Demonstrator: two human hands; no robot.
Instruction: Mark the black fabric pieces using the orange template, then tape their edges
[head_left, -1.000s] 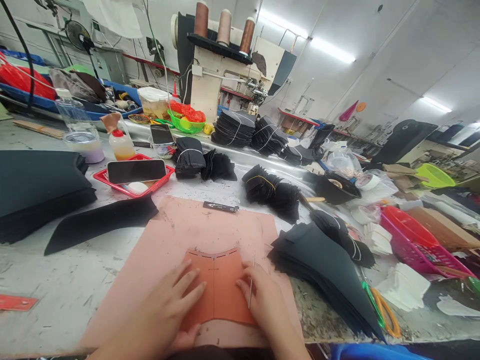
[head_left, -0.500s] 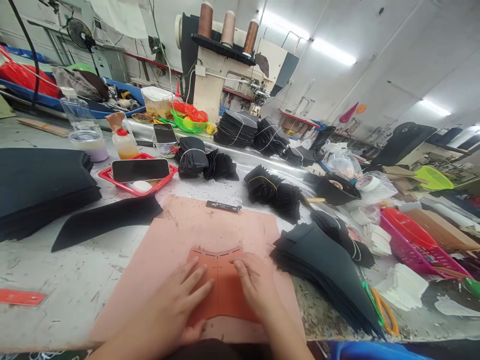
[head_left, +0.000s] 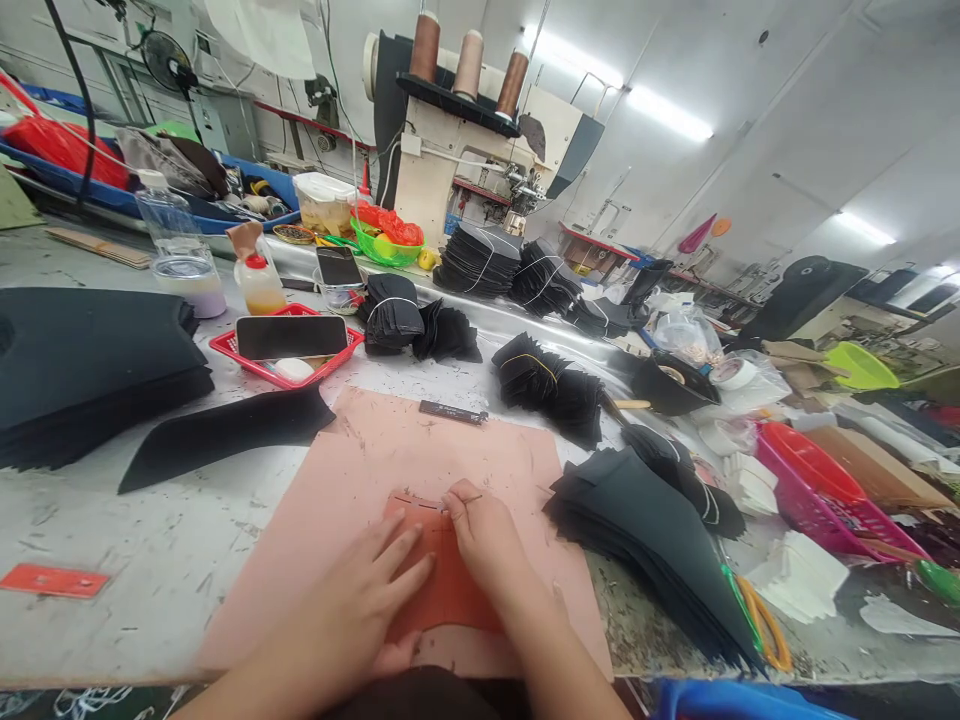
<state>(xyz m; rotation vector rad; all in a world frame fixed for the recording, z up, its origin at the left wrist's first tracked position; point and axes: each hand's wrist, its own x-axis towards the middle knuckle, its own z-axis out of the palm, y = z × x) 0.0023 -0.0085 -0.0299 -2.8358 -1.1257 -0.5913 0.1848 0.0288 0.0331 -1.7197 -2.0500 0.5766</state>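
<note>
An orange-red template with dark slots along its curved top edge lies on a pink sheet. My left hand rests on the template's left side, fingers spread flat. Near the top edge, my right hand is pinched around a thin pen-like tool, its tip close to the slots. A small black ruler-like strip lies at the far part of the pink sheet.
Black piece stacks sit left and right, with orange-handled scissors beside the right one. A red basket holds a phone. Behind stands a sewing machine.
My right hand has moved left and slightly up along the template's top edge, its fingers now pinched. My left hand stays on the template. The camera view has shifted slightly.
</note>
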